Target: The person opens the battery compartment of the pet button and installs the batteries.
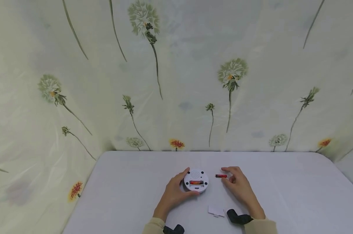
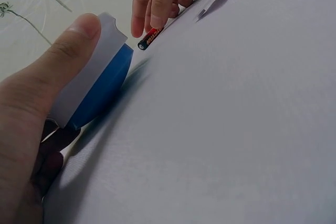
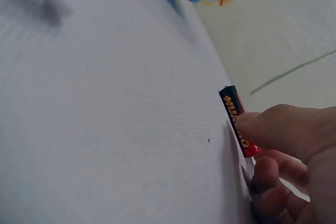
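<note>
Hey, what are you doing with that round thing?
A person is handling a round white gadget and a battery. The left hand holds the gadget by its edges, with its speaker holes facing up, and at least one red battery shows inside it. The right hand pinches a loose red-and-black battery, which is near the gadget but not in it. A small white cover piece lies on the table, closer to the person.

I have the device (image 1: 195,174) in the left hand (image 1: 174,191), a battery (image 1: 196,183) inside; right of it, another battery (image 1: 220,175) in the right hand (image 1: 240,186). Nearer my remote viewpoint, a panel (image 1: 216,211) lies on the tabletop (image 1: 135,182); a sheet (image 1: 188,65) beyond.
</note>
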Demonstrator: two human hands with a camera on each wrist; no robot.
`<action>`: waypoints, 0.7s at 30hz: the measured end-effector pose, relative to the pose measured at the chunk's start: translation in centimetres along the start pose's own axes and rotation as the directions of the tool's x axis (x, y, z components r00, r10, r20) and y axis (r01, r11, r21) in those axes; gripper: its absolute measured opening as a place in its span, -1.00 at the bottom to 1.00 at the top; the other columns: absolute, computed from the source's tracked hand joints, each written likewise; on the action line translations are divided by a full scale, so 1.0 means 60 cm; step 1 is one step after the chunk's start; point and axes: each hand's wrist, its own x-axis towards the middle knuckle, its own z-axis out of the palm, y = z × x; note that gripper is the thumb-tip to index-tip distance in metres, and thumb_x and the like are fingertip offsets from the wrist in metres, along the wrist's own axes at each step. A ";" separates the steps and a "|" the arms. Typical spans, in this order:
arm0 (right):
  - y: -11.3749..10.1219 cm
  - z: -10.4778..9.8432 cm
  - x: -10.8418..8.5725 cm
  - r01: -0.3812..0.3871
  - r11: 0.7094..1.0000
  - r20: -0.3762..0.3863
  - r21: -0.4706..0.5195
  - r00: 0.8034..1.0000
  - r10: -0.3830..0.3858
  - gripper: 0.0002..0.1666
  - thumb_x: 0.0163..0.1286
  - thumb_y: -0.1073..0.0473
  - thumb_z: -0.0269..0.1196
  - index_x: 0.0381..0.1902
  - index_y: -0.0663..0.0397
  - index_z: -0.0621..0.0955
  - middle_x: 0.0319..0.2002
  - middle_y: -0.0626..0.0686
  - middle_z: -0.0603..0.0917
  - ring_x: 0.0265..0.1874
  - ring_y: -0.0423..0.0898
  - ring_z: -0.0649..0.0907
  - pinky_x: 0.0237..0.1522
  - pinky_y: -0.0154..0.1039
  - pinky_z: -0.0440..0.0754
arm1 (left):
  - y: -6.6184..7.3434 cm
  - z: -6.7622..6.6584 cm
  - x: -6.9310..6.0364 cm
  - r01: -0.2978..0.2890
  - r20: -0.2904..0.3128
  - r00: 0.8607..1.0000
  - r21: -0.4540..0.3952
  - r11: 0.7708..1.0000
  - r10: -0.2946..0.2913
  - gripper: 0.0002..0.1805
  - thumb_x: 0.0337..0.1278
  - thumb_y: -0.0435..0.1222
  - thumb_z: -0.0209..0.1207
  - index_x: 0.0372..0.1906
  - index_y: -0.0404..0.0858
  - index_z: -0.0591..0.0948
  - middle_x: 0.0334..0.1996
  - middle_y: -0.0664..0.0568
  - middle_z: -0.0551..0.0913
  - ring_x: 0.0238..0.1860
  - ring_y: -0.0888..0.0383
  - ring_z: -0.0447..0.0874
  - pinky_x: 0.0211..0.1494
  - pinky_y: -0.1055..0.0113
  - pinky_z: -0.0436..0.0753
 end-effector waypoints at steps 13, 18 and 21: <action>-0.003 0.010 0.002 0.006 0.995 -0.045 -0.097 0.999 -0.011 -0.66 0.16 0.24 0.35 -0.06 0.00 0.66 -0.08 0.09 0.55 -0.53 -0.29 0.41 -0.54 -0.40 0.33 | 0.003 -0.002 0.000 -0.007 0.001 1.000 0.006 1.000 0.007 0.07 -0.39 0.34 0.31 0.41 0.23 0.19 0.34 0.15 0.38 0.33 0.05 0.36 0.32 0.01 0.39; -0.002 0.015 0.000 0.029 0.995 -0.068 -0.098 0.997 -0.036 -0.80 0.15 0.24 0.36 -0.23 -0.02 0.70 -0.12 0.06 0.57 -0.55 -0.33 0.39 -0.55 -0.41 0.32 | 0.002 -0.003 -0.002 0.001 0.007 1.000 0.010 1.000 -0.002 0.06 -0.38 0.34 0.31 0.41 0.26 0.17 0.34 0.14 0.38 0.33 0.05 0.36 0.32 0.01 0.40; -0.001 0.017 -0.001 0.046 0.994 -0.097 -0.104 0.994 -0.056 -0.84 0.14 0.24 0.37 -0.28 -0.04 0.70 -0.17 0.04 0.57 -0.55 -0.35 0.38 -0.56 -0.41 0.31 | 0.001 -0.003 -0.002 0.000 0.013 1.000 0.000 1.000 0.000 0.06 -0.38 0.34 0.31 0.41 0.25 0.18 0.35 0.16 0.37 0.34 0.06 0.35 0.33 0.02 0.39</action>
